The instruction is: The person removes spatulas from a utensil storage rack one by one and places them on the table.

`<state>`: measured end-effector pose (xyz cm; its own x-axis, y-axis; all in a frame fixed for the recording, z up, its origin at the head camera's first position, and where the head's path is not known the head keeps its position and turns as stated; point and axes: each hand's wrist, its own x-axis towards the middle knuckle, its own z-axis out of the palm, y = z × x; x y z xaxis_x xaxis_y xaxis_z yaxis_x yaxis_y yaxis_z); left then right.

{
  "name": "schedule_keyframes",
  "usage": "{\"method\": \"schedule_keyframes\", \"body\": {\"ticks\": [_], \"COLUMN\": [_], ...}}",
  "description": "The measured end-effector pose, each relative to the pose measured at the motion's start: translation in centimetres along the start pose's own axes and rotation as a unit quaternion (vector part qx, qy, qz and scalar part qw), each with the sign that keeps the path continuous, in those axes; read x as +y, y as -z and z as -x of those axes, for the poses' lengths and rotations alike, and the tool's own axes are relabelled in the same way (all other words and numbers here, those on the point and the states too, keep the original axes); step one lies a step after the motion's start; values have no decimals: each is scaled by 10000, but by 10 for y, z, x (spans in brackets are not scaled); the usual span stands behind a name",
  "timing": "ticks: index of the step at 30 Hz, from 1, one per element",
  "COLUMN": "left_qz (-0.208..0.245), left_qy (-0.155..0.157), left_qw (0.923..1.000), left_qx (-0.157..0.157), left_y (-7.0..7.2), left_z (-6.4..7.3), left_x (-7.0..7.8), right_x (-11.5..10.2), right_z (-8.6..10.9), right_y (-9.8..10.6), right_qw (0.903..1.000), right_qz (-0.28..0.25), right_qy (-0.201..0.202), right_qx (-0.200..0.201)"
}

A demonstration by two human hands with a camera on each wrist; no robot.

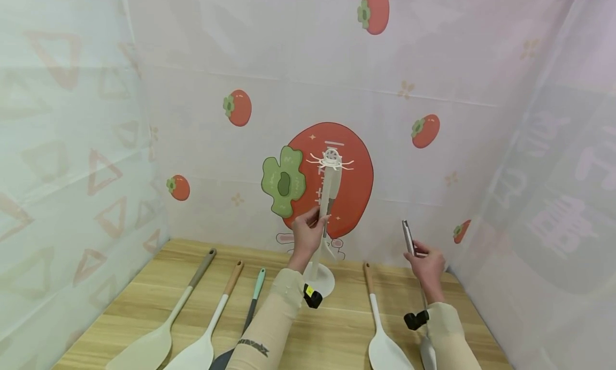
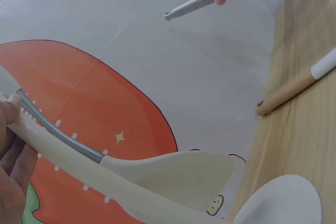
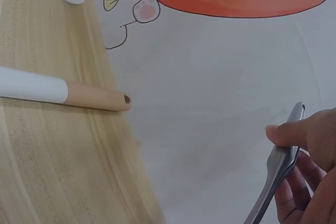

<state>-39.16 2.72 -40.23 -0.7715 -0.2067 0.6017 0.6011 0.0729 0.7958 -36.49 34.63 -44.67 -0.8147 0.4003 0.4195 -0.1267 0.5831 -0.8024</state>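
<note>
A white utensil stand (image 1: 325,199) with a ring of hooks on top and a round base (image 1: 326,284) stands at the back of the table. My left hand (image 1: 308,233) grips its pole partway up, with the thumb lying near the hanging utensil's handle. That utensil has a grey neck (image 2: 60,132) and a broad cream head (image 2: 181,179), and it hangs head down beside the pole. On the right, my right hand (image 1: 425,264) holds a utensil by its shiny metal handle (image 3: 283,156), thumb against fingers. Its pale lower end (image 1: 427,353) is partly hidden by the sleeve.
On the wooden table (image 1: 337,327) at the left lie a cream turner (image 1: 149,348), a white one with a wooden handle (image 1: 212,327) and a dark one with a mint handle (image 1: 259,284). A white wooden-handled utensil (image 1: 380,338) lies between the arms. Printed fabric walls enclose the table.
</note>
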Motion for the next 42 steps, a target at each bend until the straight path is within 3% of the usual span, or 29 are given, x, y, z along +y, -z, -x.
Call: {"method": "schedule_keyframes", "body": {"ticks": [9,28,42], "left_qz": [11,33,131], "left_qy": [-69,-114,-57], "left_qw": [10000,9999,9999], "left_qx": [28,8,9], "left_y": [0,1,1], "left_z": [0,0,0], "left_x": [-3,-3,-2], "right_x": [7,22,36], "right_z": [1,4,6], "right_y": [-2,-4,-4], "right_qw": [9995,9926,9899], "right_qz": [237,746,816], "right_qy": [3,-430,-303], "right_qx": [-202,-861,-1120]}}
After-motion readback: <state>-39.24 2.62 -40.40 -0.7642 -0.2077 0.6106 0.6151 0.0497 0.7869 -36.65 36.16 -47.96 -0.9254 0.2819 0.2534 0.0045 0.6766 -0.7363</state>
